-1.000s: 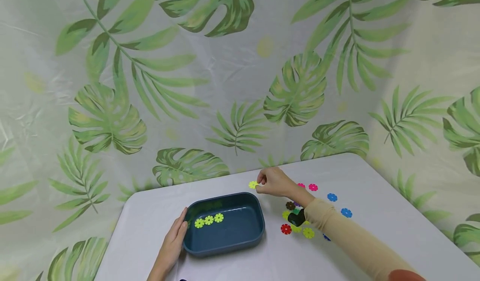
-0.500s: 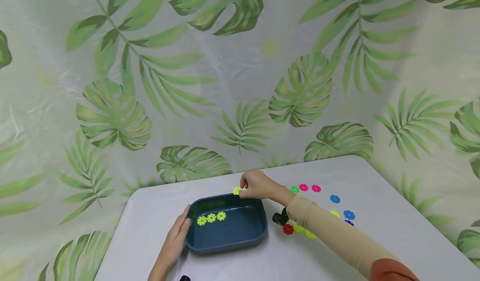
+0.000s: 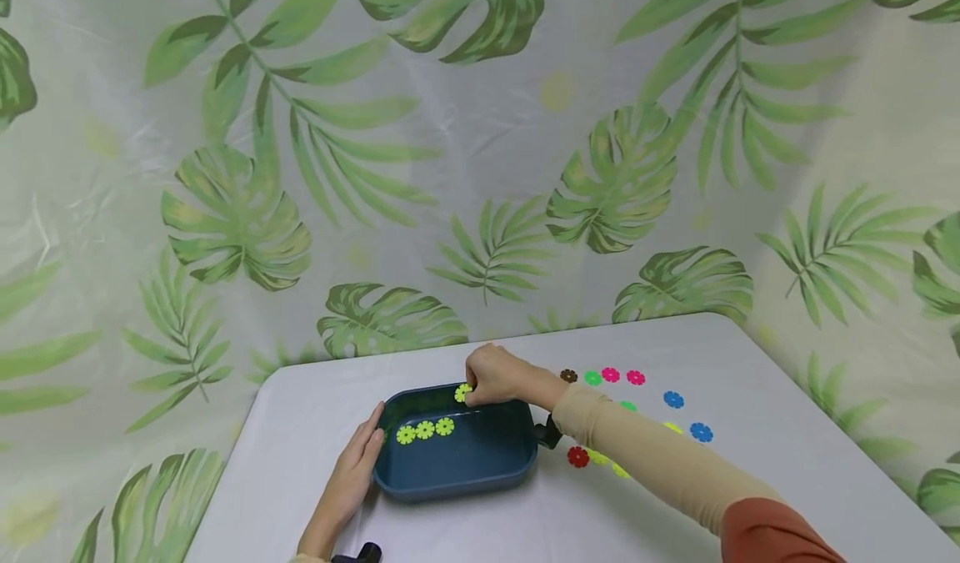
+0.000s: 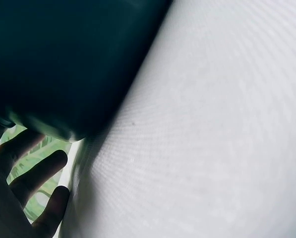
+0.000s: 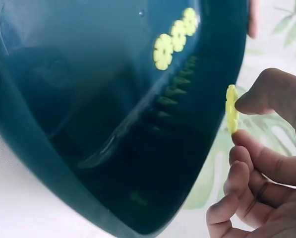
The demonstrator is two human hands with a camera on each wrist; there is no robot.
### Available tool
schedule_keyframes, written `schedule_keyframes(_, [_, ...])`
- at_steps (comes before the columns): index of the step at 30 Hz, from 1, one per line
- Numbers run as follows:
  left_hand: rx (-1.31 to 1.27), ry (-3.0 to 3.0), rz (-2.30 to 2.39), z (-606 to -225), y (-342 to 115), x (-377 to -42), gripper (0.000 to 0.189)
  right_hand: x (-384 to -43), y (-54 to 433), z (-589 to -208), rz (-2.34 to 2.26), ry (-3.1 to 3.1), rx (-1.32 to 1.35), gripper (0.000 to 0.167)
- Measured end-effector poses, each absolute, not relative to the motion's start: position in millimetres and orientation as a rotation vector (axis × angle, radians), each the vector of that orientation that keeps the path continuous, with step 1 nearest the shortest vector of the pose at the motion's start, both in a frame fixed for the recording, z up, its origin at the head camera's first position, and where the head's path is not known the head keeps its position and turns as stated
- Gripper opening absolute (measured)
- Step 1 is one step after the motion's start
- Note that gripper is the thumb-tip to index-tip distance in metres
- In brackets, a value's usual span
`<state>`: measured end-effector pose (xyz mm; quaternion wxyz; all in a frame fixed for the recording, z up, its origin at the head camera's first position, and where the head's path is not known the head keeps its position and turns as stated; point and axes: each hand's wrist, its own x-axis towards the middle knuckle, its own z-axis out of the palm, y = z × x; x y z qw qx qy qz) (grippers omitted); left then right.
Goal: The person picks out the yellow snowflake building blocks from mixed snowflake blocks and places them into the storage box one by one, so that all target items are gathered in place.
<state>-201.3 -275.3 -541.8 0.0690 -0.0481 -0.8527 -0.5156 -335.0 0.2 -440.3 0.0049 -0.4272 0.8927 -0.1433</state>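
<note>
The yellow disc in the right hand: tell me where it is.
Head view: the yellow disc is pinched by the right hand over the bin's far rim, above the three discs inside.

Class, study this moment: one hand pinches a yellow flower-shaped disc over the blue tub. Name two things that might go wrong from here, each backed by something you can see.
1. The right hand pinches the yellow disc only by its edge, right at the blue tub's far rim, so it may slip and land outside.
2. The sleeve hangs just above loose discs such as the red disc, so pulling the arm back might sweep them away.
</note>
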Motion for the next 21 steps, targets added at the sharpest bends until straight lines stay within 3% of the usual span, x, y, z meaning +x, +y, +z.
schedule_keyframes(21, [-0.168,-2.557,-1.54,-547.1,-279.7,-205.2,0.052,-328.4,-27.3,-446.0,-0.167,2.773,-1.241,0.026])
